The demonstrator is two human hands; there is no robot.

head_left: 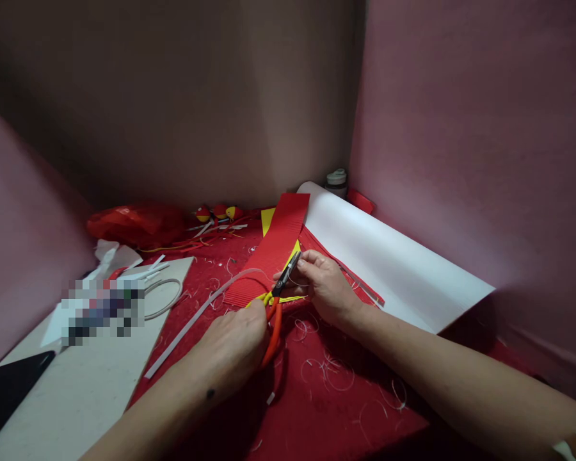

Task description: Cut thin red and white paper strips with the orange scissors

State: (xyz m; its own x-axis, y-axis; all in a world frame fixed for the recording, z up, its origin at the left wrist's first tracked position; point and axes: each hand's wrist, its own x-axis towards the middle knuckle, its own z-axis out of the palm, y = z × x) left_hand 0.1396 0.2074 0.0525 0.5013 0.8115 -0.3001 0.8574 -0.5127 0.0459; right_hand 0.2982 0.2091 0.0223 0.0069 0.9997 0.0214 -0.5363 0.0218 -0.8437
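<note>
Gripping a pair of scissors (276, 320) by its orange handles, the person's left hand (242, 336) is closed, with the dark blades slanting up to the right hand (327, 282). Right: fingers bent beside the blade tips; cannot tell whether they pinch anything. Scissors located over the red-covered counter (317, 410), in front of the near end of a ribbed red sheet (273, 246), which partly overlies a yellow sheet (267, 221). A pale narrow strip (192, 327) curves across left of the scissors. Noted right of the red sheet: a large curled white sheet (388, 262). Fine white offcuts (333, 368) scattered nearby.
</note>
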